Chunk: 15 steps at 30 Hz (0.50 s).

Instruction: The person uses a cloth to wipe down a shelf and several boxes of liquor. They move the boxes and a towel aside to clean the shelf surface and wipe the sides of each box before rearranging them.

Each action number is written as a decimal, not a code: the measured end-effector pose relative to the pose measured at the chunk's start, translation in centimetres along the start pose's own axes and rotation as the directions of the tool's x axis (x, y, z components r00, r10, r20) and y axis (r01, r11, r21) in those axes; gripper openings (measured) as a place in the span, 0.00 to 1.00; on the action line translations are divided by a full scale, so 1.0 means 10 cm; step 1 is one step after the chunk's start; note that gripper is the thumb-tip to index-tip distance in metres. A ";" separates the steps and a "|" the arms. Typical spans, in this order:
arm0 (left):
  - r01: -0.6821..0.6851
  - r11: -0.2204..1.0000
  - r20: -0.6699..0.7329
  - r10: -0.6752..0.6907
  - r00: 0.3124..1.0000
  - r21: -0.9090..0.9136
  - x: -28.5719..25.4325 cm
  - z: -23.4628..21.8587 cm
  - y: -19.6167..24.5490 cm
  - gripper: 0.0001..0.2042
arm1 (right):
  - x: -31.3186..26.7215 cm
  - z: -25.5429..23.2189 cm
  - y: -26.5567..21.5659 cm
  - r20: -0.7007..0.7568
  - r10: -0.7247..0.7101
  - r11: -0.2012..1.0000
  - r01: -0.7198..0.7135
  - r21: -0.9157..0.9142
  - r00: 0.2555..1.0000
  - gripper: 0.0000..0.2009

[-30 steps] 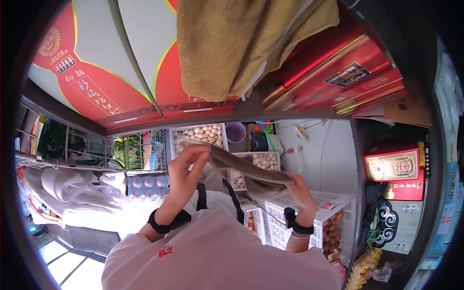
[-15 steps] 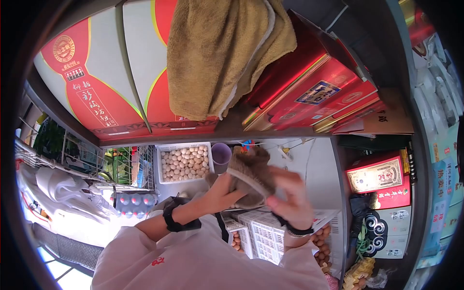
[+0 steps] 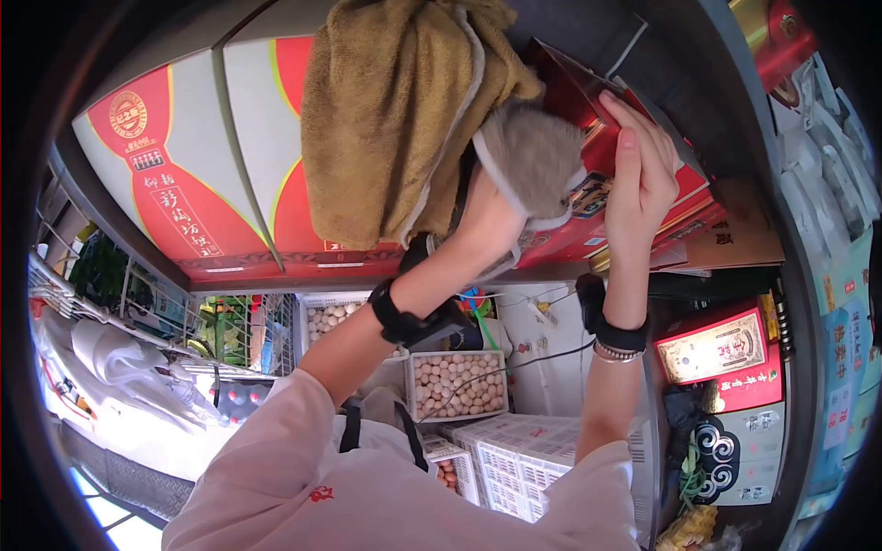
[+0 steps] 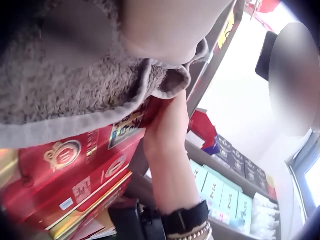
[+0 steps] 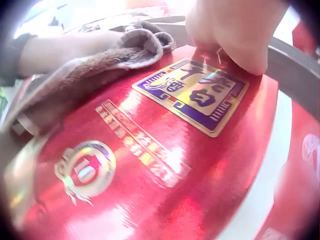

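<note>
A grey-brown towelling cloth (image 3: 535, 158) with a pale hem is bunched around my left hand (image 3: 491, 219), which holds it close against a red gift box (image 5: 145, 145). The cloth hides most of those fingers. My right hand (image 3: 640, 174) rests at the upper edge of the same box, its fingers nearly straight and together. In the right wrist view, that hand lies just above the box's gold and blue label (image 5: 195, 95). A larger brown towel (image 3: 386, 129) drapes over the shelf just left of the cloth.
Red and grey cartons (image 3: 184, 174) stand on the shelf at left. Below its edge are crates of eggs (image 3: 459, 386) and a white lattice crate (image 3: 514, 464). A wire rack (image 3: 243, 331) is at left; more boxes (image 3: 712, 344) sit at right.
Both hands held the cloth below the shelf. The left hand has carried it up and forward to the red box, while the right hand has let go and moved onto the box.
</note>
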State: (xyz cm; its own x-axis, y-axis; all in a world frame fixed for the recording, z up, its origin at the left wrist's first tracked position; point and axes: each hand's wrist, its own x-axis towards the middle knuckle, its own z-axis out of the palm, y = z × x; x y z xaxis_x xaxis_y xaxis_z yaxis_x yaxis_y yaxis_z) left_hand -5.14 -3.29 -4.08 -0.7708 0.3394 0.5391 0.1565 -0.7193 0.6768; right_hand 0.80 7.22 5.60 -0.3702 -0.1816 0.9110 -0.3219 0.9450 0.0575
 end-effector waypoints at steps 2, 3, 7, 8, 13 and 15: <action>-0.143 0.956 -0.021 0.154 0.988 0.255 0.12 0.07 0.12 0.18 | 0.02 0.04 0.03 -0.050 -0.021 1.000 0.021 0.017 0.999 0.11; -0.127 0.975 0.024 0.124 0.992 0.182 0.23 0.07 0.14 0.18 | 0.03 0.04 0.04 -0.046 -0.017 0.999 0.018 0.028 0.999 0.11; -0.053 0.983 -0.015 0.057 0.998 0.176 0.43 -0.06 -0.25 0.17 | 0.01 0.04 0.03 -0.062 -0.025 0.999 0.027 0.032 0.998 0.11; 0.002 0.994 -0.027 0.001 1.000 0.112 0.46 -0.13 -0.37 0.17 | 0.00 0.05 0.03 -0.055 -0.019 0.999 0.021 0.034 0.998 0.11; 0.230 0.957 -0.056 -0.243 0.968 -0.178 -0.18 -0.57 -0.63 0.16 | -0.01 0.10 0.02 -0.092 -0.062 0.998 0.061 -0.014 0.994 0.11; 0.301 0.906 -0.052 -0.330 0.943 -0.296 -0.34 -0.61 -0.79 0.16 | 0.00 0.11 0.03 -0.095 -0.089 0.995 0.085 -0.052 0.991 0.12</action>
State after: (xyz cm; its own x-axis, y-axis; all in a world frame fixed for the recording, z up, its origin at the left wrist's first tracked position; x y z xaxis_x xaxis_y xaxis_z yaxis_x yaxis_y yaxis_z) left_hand -7.54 -2.39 -14.31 -0.8101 0.5259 0.2590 -0.2730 -0.7294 0.6272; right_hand -0.25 7.16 5.12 -0.2551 -0.2386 0.9370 -0.3068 0.9390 0.1555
